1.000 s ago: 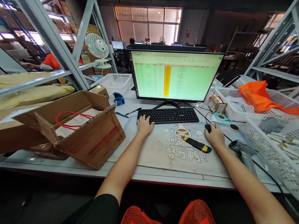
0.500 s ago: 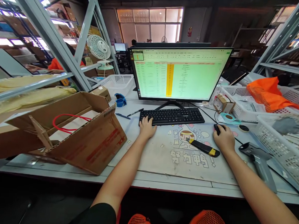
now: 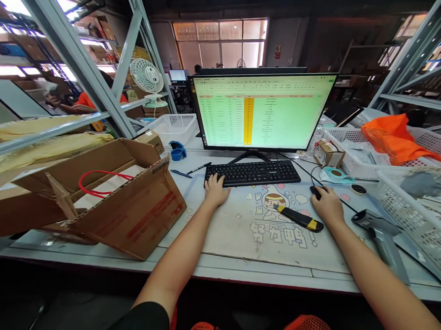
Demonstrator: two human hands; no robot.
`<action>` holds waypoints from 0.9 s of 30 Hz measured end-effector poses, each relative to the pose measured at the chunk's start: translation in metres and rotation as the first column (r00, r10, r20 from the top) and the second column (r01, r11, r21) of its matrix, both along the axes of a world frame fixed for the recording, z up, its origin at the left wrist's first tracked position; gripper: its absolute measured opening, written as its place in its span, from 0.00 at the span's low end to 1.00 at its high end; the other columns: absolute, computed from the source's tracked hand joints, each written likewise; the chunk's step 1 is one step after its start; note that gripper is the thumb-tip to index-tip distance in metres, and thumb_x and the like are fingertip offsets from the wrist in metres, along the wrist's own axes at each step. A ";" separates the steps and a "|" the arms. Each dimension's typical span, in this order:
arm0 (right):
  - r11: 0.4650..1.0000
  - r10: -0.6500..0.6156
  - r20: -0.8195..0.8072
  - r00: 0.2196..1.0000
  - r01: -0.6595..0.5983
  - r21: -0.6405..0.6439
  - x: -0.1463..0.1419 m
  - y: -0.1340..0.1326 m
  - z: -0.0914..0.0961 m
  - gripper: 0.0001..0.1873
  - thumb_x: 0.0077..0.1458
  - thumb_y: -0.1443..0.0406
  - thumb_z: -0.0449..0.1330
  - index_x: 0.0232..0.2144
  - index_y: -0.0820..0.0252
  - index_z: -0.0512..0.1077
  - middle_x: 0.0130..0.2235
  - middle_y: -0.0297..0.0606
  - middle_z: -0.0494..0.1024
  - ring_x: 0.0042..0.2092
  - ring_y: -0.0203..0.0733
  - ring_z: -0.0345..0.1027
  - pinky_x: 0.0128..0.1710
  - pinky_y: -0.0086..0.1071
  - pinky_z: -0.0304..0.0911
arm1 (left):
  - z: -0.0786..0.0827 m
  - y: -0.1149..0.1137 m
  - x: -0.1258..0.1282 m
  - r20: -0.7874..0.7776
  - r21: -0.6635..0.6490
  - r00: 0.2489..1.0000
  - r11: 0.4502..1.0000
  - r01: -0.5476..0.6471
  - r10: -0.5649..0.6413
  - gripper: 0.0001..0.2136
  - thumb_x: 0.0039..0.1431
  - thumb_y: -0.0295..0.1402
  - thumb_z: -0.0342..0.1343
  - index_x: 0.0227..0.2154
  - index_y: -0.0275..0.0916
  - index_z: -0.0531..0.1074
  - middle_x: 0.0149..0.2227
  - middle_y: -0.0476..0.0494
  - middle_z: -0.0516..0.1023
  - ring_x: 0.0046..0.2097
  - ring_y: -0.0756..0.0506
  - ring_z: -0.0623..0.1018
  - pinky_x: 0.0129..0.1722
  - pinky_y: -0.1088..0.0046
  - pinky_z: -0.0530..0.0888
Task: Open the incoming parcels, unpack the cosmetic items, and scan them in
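My left hand [image 3: 215, 189] rests on the left end of the black keyboard [image 3: 253, 171], fingers spread over the keys. My right hand [image 3: 327, 205] is cupped over a black computer mouse [image 3: 315, 191] on the printed desk mat [image 3: 269, 226]. A black and yellow utility knife [image 3: 299, 218] lies on the mat between my hands, close to the right one. The monitor [image 3: 260, 110] behind the keyboard shows a green spreadsheet with an orange column.
An open cardboard box [image 3: 93, 193] with a red-handled bag sits at the left. A grey barcode scanner [image 3: 381, 235] lies at the right, next to white mesh baskets [image 3: 414, 204] and an orange cloth [image 3: 395, 135]. Pens, a blue tape dispenser [image 3: 177, 150] and a small fan [image 3: 147, 77] stand behind.
My hands have stayed on the keyboard and mouse. The view has shifted slightly, and a small window at the screen's top left has gone.
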State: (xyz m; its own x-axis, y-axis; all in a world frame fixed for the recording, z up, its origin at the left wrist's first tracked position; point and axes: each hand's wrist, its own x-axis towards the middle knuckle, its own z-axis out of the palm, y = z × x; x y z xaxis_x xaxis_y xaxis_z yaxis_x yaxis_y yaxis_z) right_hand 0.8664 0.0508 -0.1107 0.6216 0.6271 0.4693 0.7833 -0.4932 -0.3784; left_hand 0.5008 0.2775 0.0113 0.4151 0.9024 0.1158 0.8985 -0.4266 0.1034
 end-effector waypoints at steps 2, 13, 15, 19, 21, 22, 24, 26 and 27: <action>1.000 -0.001 0.009 1.000 0.000 0.010 0.000 0.001 0.000 0.25 0.62 0.62 0.56 0.56 0.67 0.79 0.58 0.55 0.77 0.55 0.57 0.74 0.58 0.47 0.69 | 0.000 0.000 0.000 0.000 -0.002 1.000 1.000 -0.003 0.003 0.32 0.67 0.43 0.54 0.71 0.39 0.62 0.77 0.33 0.52 0.78 0.32 0.50 0.76 0.45 0.49; 1.000 -0.011 -0.004 1.000 0.011 0.000 -0.002 0.001 0.001 0.25 0.62 0.62 0.55 0.56 0.66 0.79 0.58 0.55 0.77 0.55 0.57 0.74 0.58 0.46 0.69 | 0.000 0.000 0.000 -0.004 -0.006 1.000 1.000 -0.008 0.008 0.32 0.67 0.43 0.53 0.71 0.39 0.61 0.77 0.34 0.52 0.78 0.32 0.49 0.76 0.45 0.48; 1.000 -0.007 -0.005 1.000 0.008 0.010 -0.001 0.001 0.000 0.25 0.62 0.62 0.55 0.56 0.66 0.79 0.58 0.54 0.77 0.55 0.56 0.73 0.57 0.46 0.69 | 0.000 0.000 0.000 -0.005 -0.004 1.000 1.000 -0.008 0.008 0.32 0.67 0.43 0.53 0.71 0.39 0.62 0.77 0.34 0.52 0.78 0.32 0.49 0.76 0.45 0.48; 0.998 -0.012 -0.010 1.000 0.013 0.068 0.001 0.000 -0.004 0.26 0.61 0.60 0.56 0.58 0.64 0.77 0.56 0.53 0.77 0.54 0.56 0.73 0.55 0.46 0.69 | 0.000 0.000 -0.001 -0.008 0.003 1.000 1.000 -0.005 0.005 0.32 0.67 0.43 0.53 0.71 0.39 0.62 0.77 0.33 0.52 0.78 0.32 0.50 0.76 0.44 0.49; 0.997 -0.026 -0.021 0.999 0.027 0.076 0.002 0.000 -0.006 0.26 0.61 0.60 0.57 0.58 0.63 0.78 0.55 0.52 0.77 0.53 0.56 0.73 0.55 0.46 0.69 | 0.000 0.000 -0.001 -0.010 0.007 1.000 1.000 0.000 0.000 0.32 0.67 0.43 0.53 0.71 0.39 0.62 0.77 0.32 0.53 0.78 0.32 0.51 0.76 0.44 0.50; 0.997 -0.029 -0.025 0.999 0.030 0.070 0.003 0.000 -0.007 0.26 0.61 0.60 0.57 0.57 0.63 0.78 0.55 0.52 0.77 0.53 0.55 0.73 0.55 0.45 0.69 | 0.000 0.000 -0.001 -0.011 0.008 1.000 1.000 0.002 -0.002 0.31 0.67 0.43 0.53 0.71 0.39 0.62 0.77 0.32 0.53 0.78 0.32 0.51 0.75 0.44 0.50; 0.998 -0.024 -0.028 0.999 0.025 0.053 0.004 0.001 -0.008 0.25 0.62 0.59 0.56 0.56 0.63 0.79 0.55 0.53 0.77 0.54 0.55 0.73 0.56 0.45 0.69 | 0.000 0.000 0.000 -0.012 0.009 1.000 1.000 0.006 -0.006 0.31 0.67 0.42 0.53 0.70 0.38 0.63 0.76 0.32 0.54 0.78 0.32 0.51 0.75 0.44 0.51; 0.999 -0.010 -0.025 1.000 0.011 0.042 0.006 0.002 -0.010 0.25 0.63 0.59 0.56 0.56 0.64 0.79 0.57 0.54 0.76 0.55 0.56 0.73 0.57 0.46 0.69 | 0.001 -0.001 0.001 -0.013 0.010 1.000 1.000 0.009 -0.009 0.31 0.66 0.42 0.53 0.70 0.38 0.63 0.76 0.32 0.55 0.77 0.32 0.52 0.75 0.44 0.51; 0.999 0.002 -0.020 1.000 -0.001 0.039 0.006 0.003 -0.010 0.25 0.64 0.59 0.55 0.57 0.65 0.79 0.57 0.55 0.76 0.56 0.57 0.72 0.57 0.46 0.69 | 0.000 -0.001 0.001 -0.012 0.011 1.000 1.000 0.010 -0.010 0.31 0.66 0.42 0.53 0.70 0.38 0.63 0.76 0.32 0.55 0.77 0.32 0.52 0.75 0.44 0.51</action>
